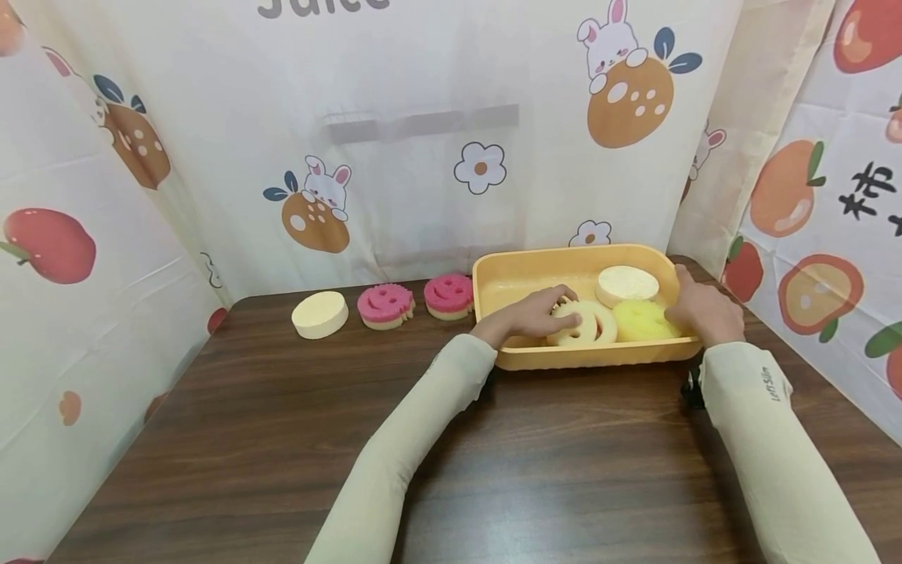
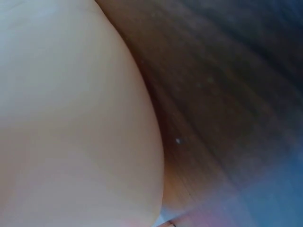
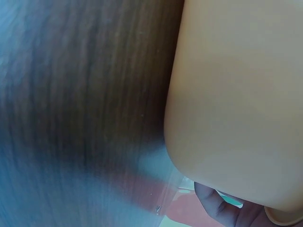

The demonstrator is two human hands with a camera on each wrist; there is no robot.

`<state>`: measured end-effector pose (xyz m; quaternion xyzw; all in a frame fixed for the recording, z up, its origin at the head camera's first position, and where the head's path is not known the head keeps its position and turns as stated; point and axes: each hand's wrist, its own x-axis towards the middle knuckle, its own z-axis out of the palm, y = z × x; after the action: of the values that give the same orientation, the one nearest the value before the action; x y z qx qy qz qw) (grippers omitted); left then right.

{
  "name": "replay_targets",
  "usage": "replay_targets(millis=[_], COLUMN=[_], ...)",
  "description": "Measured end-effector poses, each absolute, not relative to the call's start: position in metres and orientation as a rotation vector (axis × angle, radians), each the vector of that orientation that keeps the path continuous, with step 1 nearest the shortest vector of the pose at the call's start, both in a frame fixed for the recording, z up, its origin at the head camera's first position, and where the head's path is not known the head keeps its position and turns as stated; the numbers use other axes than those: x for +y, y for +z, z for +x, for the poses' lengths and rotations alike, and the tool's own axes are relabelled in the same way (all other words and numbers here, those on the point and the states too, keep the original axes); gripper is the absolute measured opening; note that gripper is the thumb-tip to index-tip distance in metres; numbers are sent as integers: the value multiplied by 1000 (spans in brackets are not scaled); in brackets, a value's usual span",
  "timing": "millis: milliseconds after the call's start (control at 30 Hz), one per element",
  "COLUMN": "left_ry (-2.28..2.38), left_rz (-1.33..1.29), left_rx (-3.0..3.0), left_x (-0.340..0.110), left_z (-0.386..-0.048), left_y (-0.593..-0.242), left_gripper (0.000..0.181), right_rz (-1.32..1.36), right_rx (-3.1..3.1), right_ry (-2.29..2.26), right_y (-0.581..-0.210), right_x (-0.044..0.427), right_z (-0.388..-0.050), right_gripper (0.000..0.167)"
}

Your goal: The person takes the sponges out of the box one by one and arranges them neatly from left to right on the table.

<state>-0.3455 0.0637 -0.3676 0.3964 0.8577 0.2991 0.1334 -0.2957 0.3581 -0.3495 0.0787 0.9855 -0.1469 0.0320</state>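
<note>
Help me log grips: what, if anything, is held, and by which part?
Right hand: the tray, by its right rim. Left hand: on the cream smiley sponge; gripping can't be told.

The head camera looks forward and down from before the tray [image 1: 595, 359], far enough back to show the table [image 1: 282, 439] around it and the curtain [image 1: 423, 70] behind it. The wrist cameras, very near the tray's front corners, face its outer wall [image 2: 80, 118], which fills much of each view. All three share tray and table.
</note>
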Motion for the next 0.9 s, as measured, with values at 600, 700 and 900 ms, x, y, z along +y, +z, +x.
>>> replay_targets(millis=[600, 700, 900], left_ry=[905, 914, 941], left_rz=[1158, 1156, 1109], left_rx=[2500, 2502, 2505], left_x=[64, 63, 63], left_z=[-347, -347, -347], left_y=[-368, -368, -368], left_gripper=[41, 40, 43], right_rz=[242, 242, 265], right_rx=[3055, 3055, 3034], right_ry=[-450, -450, -455], right_y=[-352, -352, -351], right_x=[358, 358, 357], right_z=[-296, -297, -296], right_gripper=[86, 86, 87])
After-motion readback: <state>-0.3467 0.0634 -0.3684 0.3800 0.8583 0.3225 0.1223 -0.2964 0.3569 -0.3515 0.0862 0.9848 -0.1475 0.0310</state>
